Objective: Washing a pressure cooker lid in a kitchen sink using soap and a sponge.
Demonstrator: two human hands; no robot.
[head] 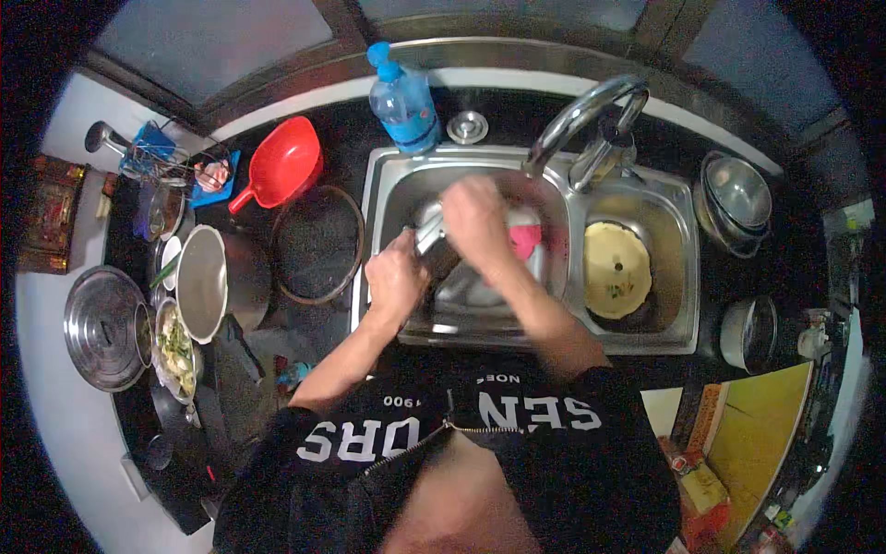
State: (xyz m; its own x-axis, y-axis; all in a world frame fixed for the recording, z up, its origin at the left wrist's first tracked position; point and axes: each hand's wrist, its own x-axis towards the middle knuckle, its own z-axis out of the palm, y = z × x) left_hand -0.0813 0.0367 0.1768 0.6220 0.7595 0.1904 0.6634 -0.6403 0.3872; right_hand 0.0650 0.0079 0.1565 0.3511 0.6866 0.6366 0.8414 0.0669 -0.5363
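Over the left basin of a stainless steel double sink (569, 277), both hands are close together. My left hand (396, 273) is closed on a shiny metal utensil (430, 234), whose exact kind I cannot tell. My right hand (476, 216) is blurred and curled at the utensil's upper end; whether it grips the utensil or something else is unclear. A pink cloth or sponge (525, 240) shows in the basin just right of my right hand. Below the hands the basin's contents are partly hidden. The curved chrome faucet (581, 118) rises behind the sink.
A yellowish round item (618, 270) lies in the right basin. Behind the sink stand a blue soap bottle (407, 107) and a metal drain strainer (468, 127). A red scoop (285, 163), round lid (318, 244) and pot (202, 284) are at left; nested metal bowls (737, 197) are at right.
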